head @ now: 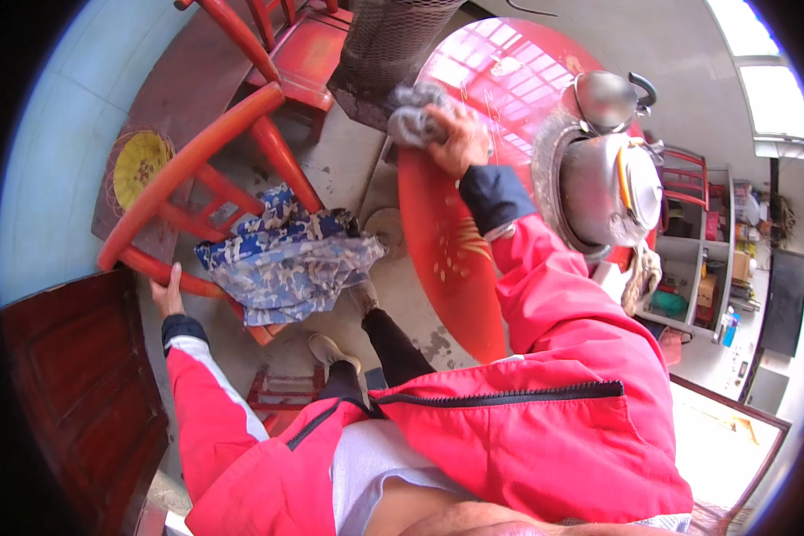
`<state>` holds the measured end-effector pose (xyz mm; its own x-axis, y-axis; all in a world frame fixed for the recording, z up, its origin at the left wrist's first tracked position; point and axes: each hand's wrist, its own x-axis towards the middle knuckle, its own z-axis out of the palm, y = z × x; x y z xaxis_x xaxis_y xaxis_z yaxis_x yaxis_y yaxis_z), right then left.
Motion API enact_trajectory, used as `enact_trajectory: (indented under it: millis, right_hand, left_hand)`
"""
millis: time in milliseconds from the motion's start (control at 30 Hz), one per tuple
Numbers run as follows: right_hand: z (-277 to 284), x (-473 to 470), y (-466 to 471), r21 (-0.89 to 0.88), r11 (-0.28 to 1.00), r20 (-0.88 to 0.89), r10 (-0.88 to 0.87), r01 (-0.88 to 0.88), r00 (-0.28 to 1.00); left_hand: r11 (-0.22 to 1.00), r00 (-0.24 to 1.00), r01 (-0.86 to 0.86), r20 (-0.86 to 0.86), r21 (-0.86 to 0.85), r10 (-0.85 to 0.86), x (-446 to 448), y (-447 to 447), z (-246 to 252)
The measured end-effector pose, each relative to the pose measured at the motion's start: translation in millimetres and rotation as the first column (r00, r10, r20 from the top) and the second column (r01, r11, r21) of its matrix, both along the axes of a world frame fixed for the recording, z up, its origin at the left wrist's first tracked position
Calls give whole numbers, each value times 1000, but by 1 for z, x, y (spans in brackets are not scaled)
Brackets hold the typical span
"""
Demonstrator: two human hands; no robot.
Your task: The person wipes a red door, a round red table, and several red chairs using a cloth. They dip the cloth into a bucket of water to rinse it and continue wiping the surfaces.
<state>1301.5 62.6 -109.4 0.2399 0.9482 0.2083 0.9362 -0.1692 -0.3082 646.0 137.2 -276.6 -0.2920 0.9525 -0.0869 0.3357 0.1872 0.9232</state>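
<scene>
My right hand point(463, 142) grips a bunched grey cloth point(415, 119) at the rim of a round red table point(442, 221) with a glossy, patterned top. Off to the left, my left hand point(169, 296) is closed around a back post of a red wooden chair point(194, 167). A blue-and-grey camouflage garment point(295, 268) lies over the chair's seat and hides most of it. Right of my right forearm, a large dented metal kettle point(596, 191) sits on a round metal stove top in the table's middle. A smaller shiny kettle point(606, 100) stands beyond it.
Another red chair point(311, 60) and a dark mesh-sided column point(392, 53) stand past the table's far left edge. A dark red wooden door point(87, 395) is at the left. Shelves point(693, 268) holding goods line the right side. Below, a low red seat point(285, 388) stands near my feet.
</scene>
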Motion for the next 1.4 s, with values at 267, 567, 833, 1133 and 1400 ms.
enact_trajectory:
  millis: [267, 567, 833, 1133, 1400]
  right_hand:
    - [13, -119, -186, -117, 993, 10, 33, -31, 999]
    - [1, -93, -263, -51, 994, 23, -98, 99, 995]
    - [-27, 104, -120, 53, 990, 176, -140, 132, 974]
    - [-28, 107, 35, 84, 901, 175, -433, 425, 884]
    - [15, -48, -229, -125, 954, -94, -283, 271, 954]
  left_hand:
    - [936, 955, -277, -176, -220, 241, -13, -34, -41]
    - [464, 731, -681, -488, -566, 477, -259, -142, -36]
    - [545, 625, -771, -227, -328, 747, -290, -164, 1]
    - [785, 986, 154, 142, -601, -85, -3, -201, -17]
    - [640, 613, 768, 289, -3, -735, 399, -82, 125]
